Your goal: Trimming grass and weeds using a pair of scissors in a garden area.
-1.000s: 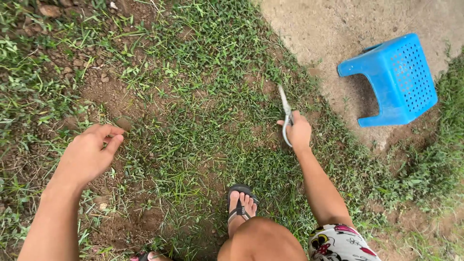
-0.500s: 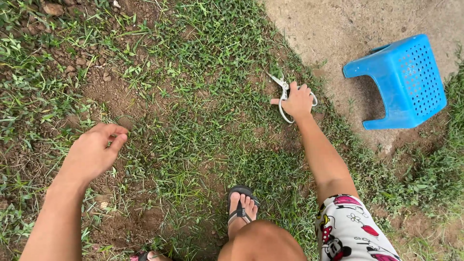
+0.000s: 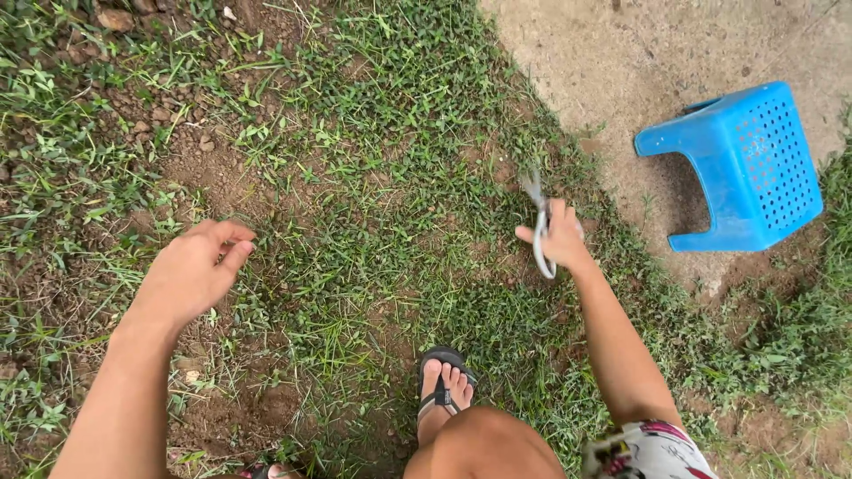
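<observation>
My right hand (image 3: 559, 238) is clamped on the scissors (image 3: 538, 220), blades pointing 12 o'clock. Left hand (image 3: 191, 270) is loose w/ nothing in it, over grass (image 3: 373, 177). Blue stool (image 3: 737, 168) tipped at 2 o'clock, nothing inside.

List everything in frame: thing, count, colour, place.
scissors: 1, silver, in right hand, blades up over the grass
stool: 1, blue plastic with perforated top, tipped on its side on bare ground, upper right
grass: green patchy cover, centre and left
bare ground: tan, upper right
sandal: 1 in full view, dark, on a foot, bottom centre
left hand: empty, fingers loosely curled, above grass
right hand: gripping scissors
</observation>
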